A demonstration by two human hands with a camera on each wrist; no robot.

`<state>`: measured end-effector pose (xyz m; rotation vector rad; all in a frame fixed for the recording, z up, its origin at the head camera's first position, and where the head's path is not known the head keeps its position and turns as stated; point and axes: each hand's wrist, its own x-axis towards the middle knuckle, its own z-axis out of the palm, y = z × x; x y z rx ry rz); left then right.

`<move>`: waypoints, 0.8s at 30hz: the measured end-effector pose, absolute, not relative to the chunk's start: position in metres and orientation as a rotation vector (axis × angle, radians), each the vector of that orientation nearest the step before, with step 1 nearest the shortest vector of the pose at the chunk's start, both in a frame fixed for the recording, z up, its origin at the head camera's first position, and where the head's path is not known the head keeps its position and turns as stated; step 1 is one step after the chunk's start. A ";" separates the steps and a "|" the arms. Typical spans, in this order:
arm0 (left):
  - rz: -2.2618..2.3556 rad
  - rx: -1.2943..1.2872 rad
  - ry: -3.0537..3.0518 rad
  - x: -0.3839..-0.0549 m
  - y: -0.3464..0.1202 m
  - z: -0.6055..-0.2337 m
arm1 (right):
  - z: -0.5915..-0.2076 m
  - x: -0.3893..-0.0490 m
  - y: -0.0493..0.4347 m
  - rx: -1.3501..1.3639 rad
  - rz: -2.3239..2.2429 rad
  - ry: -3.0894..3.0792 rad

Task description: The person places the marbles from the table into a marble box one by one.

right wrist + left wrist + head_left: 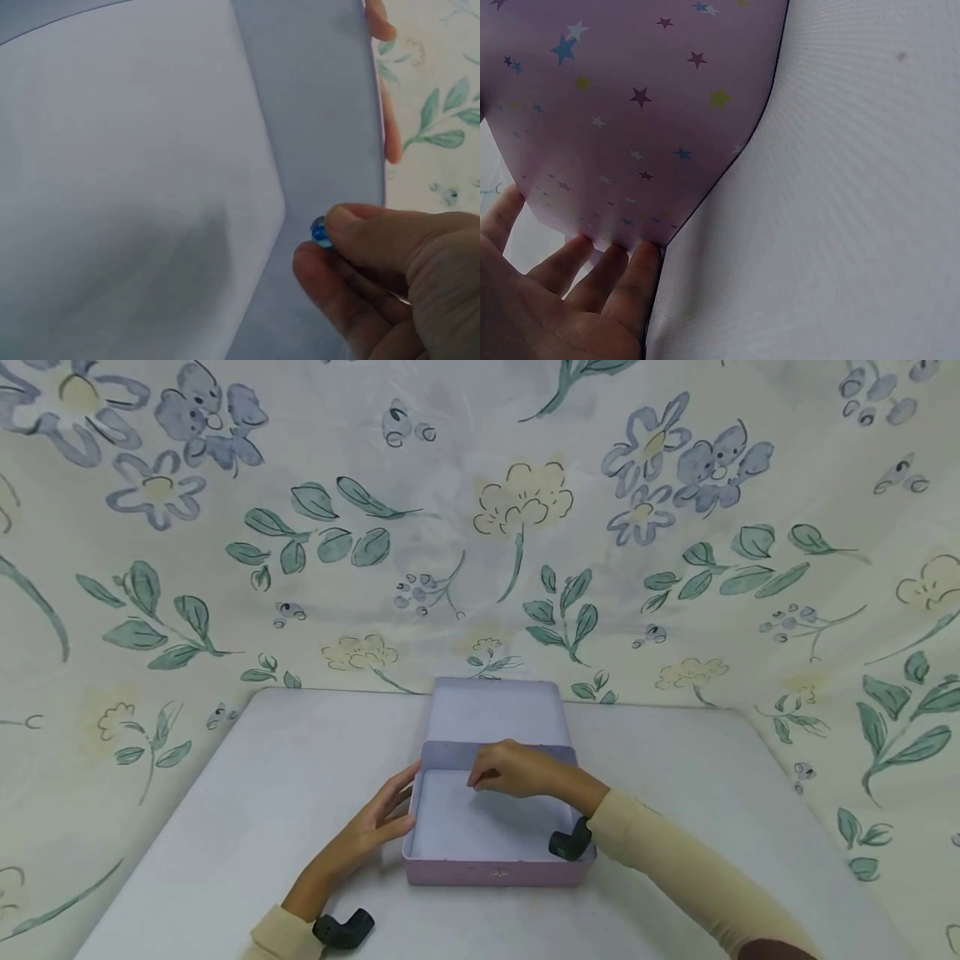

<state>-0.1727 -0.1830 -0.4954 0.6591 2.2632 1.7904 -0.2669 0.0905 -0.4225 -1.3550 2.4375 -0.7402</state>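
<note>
A lilac tin box (487,835) stands with its lid (497,710) tipped back behind it. Stars are printed on its outer side (641,97); the inside is plain. Fingertips and thumb of my left hand (371,827) touch the box's left wall, fingers fairly straight, as the left wrist view also shows. Over the far left part of the box is my right hand (517,768). Between thumb and fingertips it pinches a small clear-and-blue glass marble (320,232), close to an inner corner. In the head view the fingers hide the marble.
The box sits on a white table (300,760), near the middle. Behind and around the table hangs a flowered cloth (450,527). A small clasp (499,872) is on the box's front wall. A dark camera is worn on each wrist.
</note>
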 end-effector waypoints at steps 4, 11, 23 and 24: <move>1.799 0.647 2.256 -0.174 -0.183 -0.495 | -0.424 -0.270 0.088 -1.373 -0.680 2.460; 1.802 0.656 2.245 -0.174 -0.183 -0.496 | -0.427 -0.270 0.087 -1.349 -0.640 2.484; 1.807 0.669 2.246 -0.174 -0.183 -0.498 | -0.448 -0.262 0.083 -1.428 -0.472 2.492; 1.809 0.669 2.247 -0.174 -0.183 -0.498 | -0.449 -0.262 0.082 -1.434 -0.452 2.495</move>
